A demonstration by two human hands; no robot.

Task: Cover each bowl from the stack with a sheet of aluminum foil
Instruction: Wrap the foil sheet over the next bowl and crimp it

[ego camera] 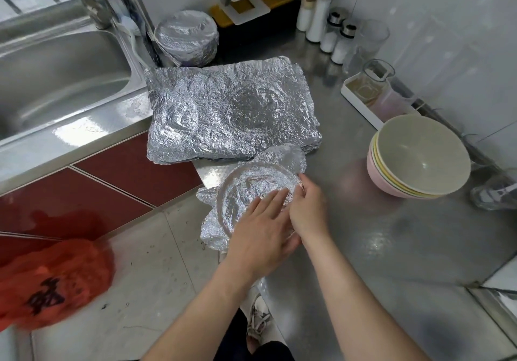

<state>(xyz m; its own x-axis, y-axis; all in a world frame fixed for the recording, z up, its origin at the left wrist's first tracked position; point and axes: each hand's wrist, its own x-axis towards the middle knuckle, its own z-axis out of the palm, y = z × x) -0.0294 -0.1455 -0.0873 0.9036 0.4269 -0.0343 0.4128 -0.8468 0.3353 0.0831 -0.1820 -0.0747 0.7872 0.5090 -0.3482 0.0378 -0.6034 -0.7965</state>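
Left hand (260,226): fingers straight, laid flat on top of the foil-covered bowl (249,190). Right hand (307,209): touching the left hand, fingers curled at the bowl's right rim, pinching the foil there. The bowl stands on the worktop (363,248) at its near-left corner. Loose foil corners stick out past the rim, some overhanging the worktop edge. Orange bag (53,282) on the floor, lower left. Just behind the bowl lies a flat pile of crumpled foil sheets (232,109). To the right, apart, is a stack of uncovered bowls (419,156), grey on top, pink at the base. Farther back are foil-wrapped bowls (187,39), count not discernible, beside the sink (56,67). Shakers (335,39) stand along the wall.
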